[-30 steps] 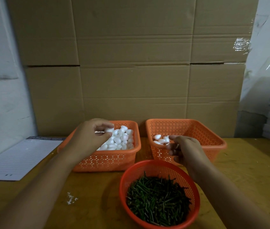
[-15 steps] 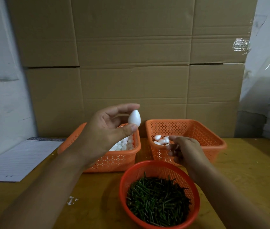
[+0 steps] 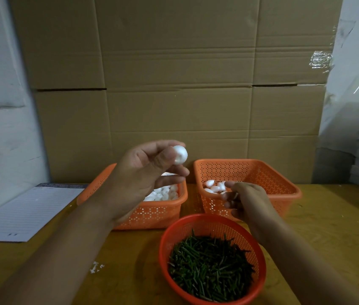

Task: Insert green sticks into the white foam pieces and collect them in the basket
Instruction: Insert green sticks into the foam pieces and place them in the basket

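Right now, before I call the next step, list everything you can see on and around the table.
foam egg: one, white, pinched in the left hand, raised
left basket: one, orange, rectangular, holds many white foam eggs
right basket: one, orange, rectangular, few foam eggs at its left end
round basket: one, orange-red, nearest, full of green sticks
paper pad: one, white, lined, table's left
foam crumbs: few, white, on table
cardboard boxes: brown, stacked behind
left hand: holds the egg
right hand: fingers curled, before right basket; contents unclear
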{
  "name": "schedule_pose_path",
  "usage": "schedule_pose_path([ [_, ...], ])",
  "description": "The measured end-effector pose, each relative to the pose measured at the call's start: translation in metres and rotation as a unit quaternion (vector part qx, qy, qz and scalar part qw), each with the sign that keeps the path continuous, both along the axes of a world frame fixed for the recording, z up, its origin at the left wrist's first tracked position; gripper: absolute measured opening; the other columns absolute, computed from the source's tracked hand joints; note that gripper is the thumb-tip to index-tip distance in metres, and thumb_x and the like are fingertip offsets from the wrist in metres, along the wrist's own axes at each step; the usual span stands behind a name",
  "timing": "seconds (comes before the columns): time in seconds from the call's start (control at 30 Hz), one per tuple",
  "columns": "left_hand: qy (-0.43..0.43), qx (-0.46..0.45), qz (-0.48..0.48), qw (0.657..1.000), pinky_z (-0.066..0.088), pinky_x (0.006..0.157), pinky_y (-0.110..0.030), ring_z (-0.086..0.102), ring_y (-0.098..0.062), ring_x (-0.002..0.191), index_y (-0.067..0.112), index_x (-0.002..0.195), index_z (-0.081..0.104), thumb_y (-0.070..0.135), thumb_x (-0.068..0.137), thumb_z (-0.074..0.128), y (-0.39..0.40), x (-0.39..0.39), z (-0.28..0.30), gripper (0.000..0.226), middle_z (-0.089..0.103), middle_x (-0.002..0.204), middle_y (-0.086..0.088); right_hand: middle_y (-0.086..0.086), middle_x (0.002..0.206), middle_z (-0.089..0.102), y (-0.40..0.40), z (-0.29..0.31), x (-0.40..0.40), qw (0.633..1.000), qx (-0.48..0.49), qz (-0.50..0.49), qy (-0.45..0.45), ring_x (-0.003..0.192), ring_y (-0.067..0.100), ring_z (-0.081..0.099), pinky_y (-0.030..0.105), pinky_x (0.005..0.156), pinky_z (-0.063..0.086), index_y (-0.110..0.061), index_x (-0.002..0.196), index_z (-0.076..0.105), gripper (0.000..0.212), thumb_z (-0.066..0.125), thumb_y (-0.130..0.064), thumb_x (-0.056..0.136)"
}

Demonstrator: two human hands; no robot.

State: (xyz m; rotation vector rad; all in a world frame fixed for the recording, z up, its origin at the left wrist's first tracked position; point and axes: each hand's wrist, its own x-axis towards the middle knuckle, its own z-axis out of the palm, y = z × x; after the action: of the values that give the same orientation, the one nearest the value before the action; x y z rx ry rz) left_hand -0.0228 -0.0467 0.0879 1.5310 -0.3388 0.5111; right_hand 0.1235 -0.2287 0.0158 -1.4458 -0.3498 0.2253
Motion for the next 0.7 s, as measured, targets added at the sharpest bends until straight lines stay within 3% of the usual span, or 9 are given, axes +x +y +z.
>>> schedule_pose_path([
  [0.4, 0.017, 0.006, -0.014, 1.0, 0.057, 0.073, -0.027, 0.069, -0.015, 0.08, 0.02, 0.095, 0.076, 0.069, 0.068, 0.076, 0.0018, 0.0015, -0.0023, 0.056, 0.068, 0.084, -0.002, 0.001, 0.064, 0.066, 0.0007, -0.0006, 0.0014, 1.0, 0.005, -0.003, 0.003, 0.052, 0.01, 0.057, 0.023, 0.047, 0.041, -0.016, 0.105, 0.064, 0.017, 0.047, -0.014, 0.1],
  [0.53, 0.027, -0.011, -0.029, 0.999, 0.058, 0.073, -0.027, 0.07, -0.017, 0.082, 0.026, 0.103, 0.077, 0.047, 0.07, 0.087, 0.0021, 0.001, -0.0013, 0.04, 0.073, 0.091, -0.005, 0.002, 0.065, 0.066, 0.0005, -0.001, 0.0012, 1.0, 0.005, 0.0, -0.001, 0.053, 0.01, 0.057, 0.023, 0.047, 0.04, -0.016, 0.104, 0.064, 0.016, 0.048, -0.014, 0.1],
  [0.6, 0.027, -0.017, -0.037, 0.999, 0.058, 0.073, -0.027, 0.072, -0.019, 0.084, 0.025, 0.106, 0.075, 0.03, 0.075, 0.081, 0.003, 0.0013, -0.002, 0.032, 0.075, 0.099, -0.011, 0.002, 0.065, 0.066, 0.0004, -0.0011, 0.0013, 1.0, 0.004, 0.0, 0.0, 0.053, 0.01, 0.057, 0.023, 0.047, 0.04, -0.016, 0.105, 0.064, 0.016, 0.049, -0.015, 0.1],
  [0.7, 0.021, -0.018, -0.053, 0.998, 0.058, 0.076, -0.026, 0.073, -0.023, 0.09, 0.018, 0.112, 0.066, 0.014, 0.076, 0.081, 0.0035, 0.001, -0.0026, 0.039, 0.074, 0.109, -0.017, 0.001, 0.064, 0.066, 0.0003, -0.0013, 0.0015, 1.0, 0.002, -0.001, 0.0, 0.053, 0.01, 0.057, 0.023, 0.048, 0.04, -0.016, 0.104, 0.064, 0.016, 0.049, -0.015, 0.1],
])
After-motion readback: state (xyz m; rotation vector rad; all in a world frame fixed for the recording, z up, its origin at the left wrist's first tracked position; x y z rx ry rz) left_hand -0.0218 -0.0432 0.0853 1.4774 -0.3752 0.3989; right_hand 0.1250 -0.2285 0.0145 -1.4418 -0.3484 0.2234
